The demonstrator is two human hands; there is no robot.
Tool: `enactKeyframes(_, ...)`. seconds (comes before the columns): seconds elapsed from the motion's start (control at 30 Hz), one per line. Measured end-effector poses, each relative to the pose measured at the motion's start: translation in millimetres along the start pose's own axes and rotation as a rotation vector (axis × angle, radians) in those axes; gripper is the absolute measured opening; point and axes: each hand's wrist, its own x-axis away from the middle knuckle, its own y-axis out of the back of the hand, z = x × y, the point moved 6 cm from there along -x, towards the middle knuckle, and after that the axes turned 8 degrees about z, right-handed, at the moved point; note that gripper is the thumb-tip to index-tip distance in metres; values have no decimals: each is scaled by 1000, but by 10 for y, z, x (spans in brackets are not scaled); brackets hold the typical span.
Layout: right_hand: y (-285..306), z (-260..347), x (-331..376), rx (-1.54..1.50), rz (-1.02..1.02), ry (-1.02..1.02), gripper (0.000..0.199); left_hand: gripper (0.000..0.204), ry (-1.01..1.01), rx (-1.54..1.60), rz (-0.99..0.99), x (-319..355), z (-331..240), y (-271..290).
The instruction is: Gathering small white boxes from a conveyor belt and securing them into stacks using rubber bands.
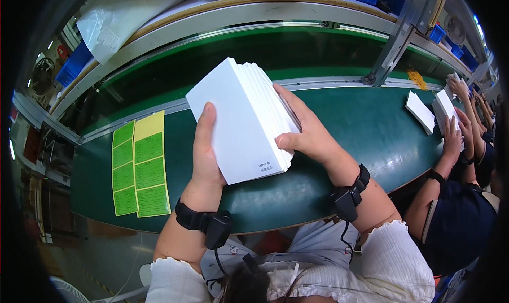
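Observation:
Between my two hands, above the green table, is a stack of flat white boxes, tilted, with a broad plain face turned up and small dark print near its lower corner. My left hand presses against the left side, its thumb lying on the broad face. My right hand grips the right side, thumb on the layered edges and fingers wrapped behind, partly hidden. Each wrist wears a black strap with a small box-shaped device. On the table to the left lies a sheet of green labels on yellow backing.
The dark green table runs under my hands, with a metal rail along its far side. Above stands a shelf carrying a plastic bag. At the right, other people's hands handle white boxes. A metal post rises at the far right.

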Motion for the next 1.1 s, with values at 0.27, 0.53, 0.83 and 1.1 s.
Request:
enactKeyframes(0.27, 31, 144, 35, 64, -40, 54, 112, 69, -21, -51, -4, 26, -35, -25)
enactKeyframes(0.53, 61, 347, 127, 209, -79, 101, 105, 77, -25, -39, 4, -79, -3, 190)
enactKeyframes(0.83, 3, 239, 98, -447, 13, 42, 48, 56, -49, -22, 225, -215, 120, 516)
enactKeyframes(1.1, 69, 330, 121, -224, -69, 62, 48, 58, -31, -9, 207, -90, 90, 438)
